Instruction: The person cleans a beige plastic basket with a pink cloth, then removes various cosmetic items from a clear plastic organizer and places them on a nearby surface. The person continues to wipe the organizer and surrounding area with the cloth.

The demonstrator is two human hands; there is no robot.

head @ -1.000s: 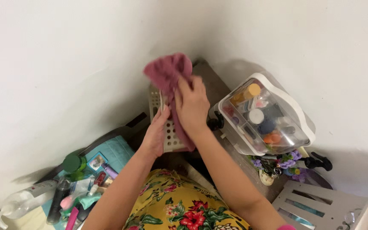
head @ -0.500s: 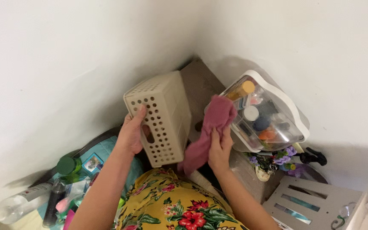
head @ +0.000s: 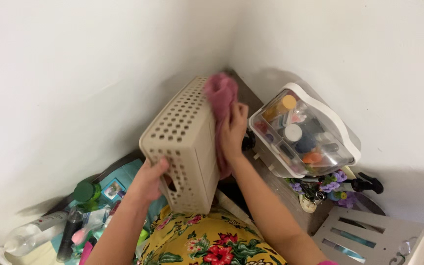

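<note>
Perforated beige basket (head: 185, 142) held up in a room corner, a pink cloth (head: 220, 100) pressed to its side.

From left: a crowded surface bears a clear pump bottle (head: 23, 239), a dark tube (head: 67, 234), a green-capped bottle (head: 86, 192) and a teal towel (head: 131, 172). The left hand (head: 148, 181) is clamped on the basket's near end, fingers hooked into its handle slot; the basket is tilted, off the surface, before the two plain white walls. The right hand (head: 232, 131) is closed on the cloth, flat against the basket's right side. Beyond stands a dark wooden tabletop (head: 244, 95) carrying a clear lidded organiser (head: 304, 132) of small jars, purple flowers (head: 331, 187) just beside it, and a grey slatted crate (head: 364, 235) at lower right.
</note>
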